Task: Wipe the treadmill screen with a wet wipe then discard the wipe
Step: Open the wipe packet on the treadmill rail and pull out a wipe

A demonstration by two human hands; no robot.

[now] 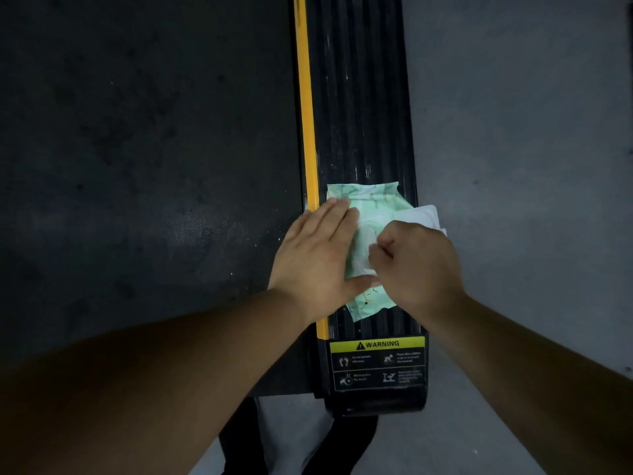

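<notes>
Here, pale green wipe pack [371, 205] on ribbed side rail [356, 97]; left hand [317, 255] flat, open; right hand [416, 265] pinching white wipe [363, 265].

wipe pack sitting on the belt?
No, the green wet wipe pack lies on the ribbed side rail, right of the yellow stripe, not on the belt.

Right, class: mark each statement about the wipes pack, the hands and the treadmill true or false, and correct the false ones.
1. The green wipes pack lies on the treadmill's ribbed side rail. True.
2. The left hand lies flat on the pack. True.
3. The right hand hangs clear of the pack. False: its fingers pinch at the pack's middle.
4. The warning sticker is red. False: its header is yellow.
5. The treadmill screen is in view. False: only belt, rail and floor show.
</notes>
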